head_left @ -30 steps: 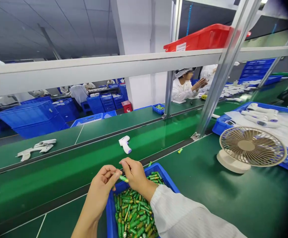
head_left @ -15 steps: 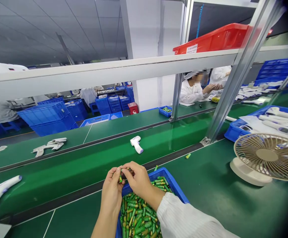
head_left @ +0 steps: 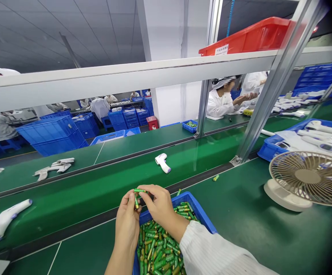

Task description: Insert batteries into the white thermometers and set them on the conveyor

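Just above the blue bin [head_left: 207,218] full of green-and-gold batteries, my two hands meet with fingertips close together. My left hand [head_left: 126,221] is closed, with a battery [head_left: 136,201] pointing down between its thumb and fingers. My right hand [head_left: 162,206] pinches another battery [head_left: 139,190], held level, whose far end reaches the left fingertips. Under my right wrist lie many loose batteries [head_left: 157,250]. Beyond the hands, a white forehead-type thermometer [head_left: 163,163] lies on the green belt, touched by neither hand.
Another thermometer [head_left: 7,221] lies on the belt at left. Loose white housings [head_left: 54,168] sit on the far bench. A fan [head_left: 306,177] stands at right, near a blue tray [head_left: 265,152] of thermometers. A metal post [head_left: 265,82] rises there. One battery [head_left: 215,178] lies alone. A co-worker [head_left: 219,100] sits opposite.
The battery in my right hand has come into clear view, lying level at the fingertips. Both thermometers on the belt have shifted to the right. My hands stay nearly in place.
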A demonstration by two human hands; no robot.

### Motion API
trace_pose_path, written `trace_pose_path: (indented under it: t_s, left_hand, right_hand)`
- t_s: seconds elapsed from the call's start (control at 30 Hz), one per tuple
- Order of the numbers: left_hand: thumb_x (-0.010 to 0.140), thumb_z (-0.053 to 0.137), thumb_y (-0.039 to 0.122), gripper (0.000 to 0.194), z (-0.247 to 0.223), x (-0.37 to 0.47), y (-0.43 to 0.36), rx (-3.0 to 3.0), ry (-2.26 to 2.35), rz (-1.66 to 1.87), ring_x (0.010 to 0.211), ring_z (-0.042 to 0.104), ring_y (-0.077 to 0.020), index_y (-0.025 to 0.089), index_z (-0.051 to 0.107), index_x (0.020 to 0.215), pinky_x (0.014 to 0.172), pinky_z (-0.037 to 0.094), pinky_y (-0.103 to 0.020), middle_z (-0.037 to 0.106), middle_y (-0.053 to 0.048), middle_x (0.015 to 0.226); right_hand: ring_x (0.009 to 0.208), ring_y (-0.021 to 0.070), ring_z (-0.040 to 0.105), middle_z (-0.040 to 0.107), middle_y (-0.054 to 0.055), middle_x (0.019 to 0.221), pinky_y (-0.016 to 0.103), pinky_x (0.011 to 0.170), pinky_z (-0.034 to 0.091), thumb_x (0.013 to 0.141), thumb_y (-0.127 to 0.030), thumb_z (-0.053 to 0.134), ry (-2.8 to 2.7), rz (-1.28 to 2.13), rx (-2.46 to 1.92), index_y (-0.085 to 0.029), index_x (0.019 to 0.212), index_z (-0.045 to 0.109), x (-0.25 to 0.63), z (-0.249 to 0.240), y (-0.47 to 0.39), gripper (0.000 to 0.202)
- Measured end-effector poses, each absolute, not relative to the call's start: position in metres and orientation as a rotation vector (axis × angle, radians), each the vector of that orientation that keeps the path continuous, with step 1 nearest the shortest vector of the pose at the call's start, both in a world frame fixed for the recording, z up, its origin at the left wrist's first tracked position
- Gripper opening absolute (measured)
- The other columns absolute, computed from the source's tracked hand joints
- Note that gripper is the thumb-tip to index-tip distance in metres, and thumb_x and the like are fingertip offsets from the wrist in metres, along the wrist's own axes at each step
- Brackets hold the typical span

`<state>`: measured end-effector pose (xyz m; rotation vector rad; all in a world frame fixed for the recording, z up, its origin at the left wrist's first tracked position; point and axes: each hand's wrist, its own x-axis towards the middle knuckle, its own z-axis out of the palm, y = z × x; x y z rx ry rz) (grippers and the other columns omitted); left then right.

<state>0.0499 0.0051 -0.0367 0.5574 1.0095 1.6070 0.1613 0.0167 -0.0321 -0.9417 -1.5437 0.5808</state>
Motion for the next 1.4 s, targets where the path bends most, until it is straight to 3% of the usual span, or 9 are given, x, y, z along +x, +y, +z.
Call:
trace_pose_path:
  t_s: [0.13, 0.23, 0.4, 0.57, 0.8, 1.03, 1.13, 1.27, 1.4]
  left_hand:
    - [0.049, 0.091, 0.035, 0.052, -0.037, 0.048, 0.009, 0.489, 1.011, 1.66, 0.07, 0.055, -0.0091, 0.016, 0.066, 0.09, 0.055, 0.048, -0.016, 0.062, -0.003, 0.09]
    - [0.049, 0.091, 0.036, 0.051, -0.036, 0.048, 0.008, 0.478, 1.0, 1.668, 0.077, 0.057, -0.011, 0.016, 0.066, 0.089, 0.058, 0.05, -0.016, 0.063, -0.005, 0.097]
    - [0.068, 0.082, 0.035, 0.036, -0.035, 0.049, 0.007, 0.534, 1.007, 1.659, 0.053, 0.044, -0.0033, 0.015, 0.067, 0.093, 0.039, 0.037, -0.012, 0.062, -0.002, 0.088]
    - [0.086, 0.062, 0.012, 0.004, -0.035, 0.048, 0.011, 0.336, 0.902, 1.697, 0.055, 0.052, -0.0054, 0.011, 0.065, 0.088, 0.047, 0.045, -0.013, 0.063, -0.005, 0.078]
    - [0.09, 0.051, 0.007, 0.013, -0.034, 0.046, 0.012, 0.212, 0.906, 1.699, 0.049, 0.049, -0.0037, 0.008, 0.063, 0.088, 0.043, 0.044, -0.013, 0.067, -0.01, 0.084]
    - [0.08, 0.069, 0.017, 0.014, -0.036, 0.046, 0.012, 0.255, 0.844, 1.714, 0.045, 0.045, -0.0047, 0.011, 0.058, 0.073, 0.04, 0.04, -0.013, 0.052, 0.002, 0.059]
    - [0.077, 0.071, 0.014, 0.01, -0.033, 0.047, 0.008, 0.269, 0.919, 1.713, 0.044, 0.045, -0.0046, 0.012, 0.062, 0.082, 0.04, 0.04, -0.013, 0.05, 0.003, 0.058]
    - [0.076, 0.073, 0.018, 0.029, -0.03, 0.047, 0.005, 0.265, 1.012, 1.668, 0.039, 0.038, -0.003, 0.013, 0.066, 0.103, 0.037, 0.033, -0.012, 0.043, 0.007, 0.051]
    - [0.064, 0.083, 0.026, 0.034, -0.031, 0.047, 0.007, 0.242, 0.976, 1.661, 0.037, 0.031, -0.0014, 0.009, 0.067, 0.088, 0.034, 0.027, -0.011, 0.036, 0.01, 0.046]
  right_hand:
    - [0.094, 0.0182, 0.067, 0.072, 0.002, 0.107, 0.031, 0.084, 0.052, 0.092, -0.021, 0.051, -1.55, 0.573, -0.938, -0.025, 0.117, 0.065, 0.161, -0.034, 0.017, 0.029]
    - [0.092, 0.0182, 0.068, 0.072, 0.003, 0.106, 0.03, 0.082, 0.054, 0.091, -0.022, 0.052, -1.505, 0.621, -0.942, -0.024, 0.113, 0.063, 0.161, -0.035, 0.016, 0.025]
    - [0.081, 0.0173, 0.069, 0.074, 0.002, 0.097, 0.03, 0.077, 0.056, 0.089, -0.025, 0.058, -1.476, 0.626, -0.929, -0.024, 0.101, 0.068, 0.16, -0.034, 0.016, 0.016]
    - [0.093, 0.0191, 0.07, 0.076, 0.002, 0.098, 0.031, 0.084, 0.055, 0.081, -0.02, 0.069, -1.522, 0.627, -0.804, -0.024, 0.093, 0.074, 0.156, -0.035, 0.016, 0.014]
    - [0.1, 0.0203, 0.069, 0.075, 0.0, 0.101, 0.031, 0.089, 0.056, 0.081, -0.017, 0.067, -1.588, 0.804, -0.763, -0.027, 0.097, 0.075, 0.154, -0.037, 0.013, 0.021]
    - [0.095, 0.0194, 0.07, 0.076, 0.002, 0.096, 0.031, 0.087, 0.054, 0.08, -0.021, 0.071, -1.622, 0.696, -0.741, -0.026, 0.093, 0.076, 0.154, -0.038, 0.016, 0.014]
    - [0.088, 0.0177, 0.068, 0.074, 0.002, 0.093, 0.03, 0.081, 0.054, 0.081, -0.025, 0.071, -1.698, 0.579, -0.767, -0.025, 0.095, 0.075, 0.156, -0.035, 0.014, 0.015]
    - [0.09, 0.0175, 0.064, 0.066, 0.003, 0.101, 0.03, 0.08, 0.053, 0.081, -0.018, 0.065, -1.82, 0.547, -0.78, -0.026, 0.112, 0.068, 0.164, -0.023, 0.007, 0.032]
    - [0.106, 0.0194, 0.059, 0.06, 0.005, 0.117, 0.033, 0.089, 0.05, 0.081, -0.009, 0.055, -1.938, 0.564, -0.692, -0.029, 0.13, 0.055, 0.169, -0.015, 0.005, 0.052]
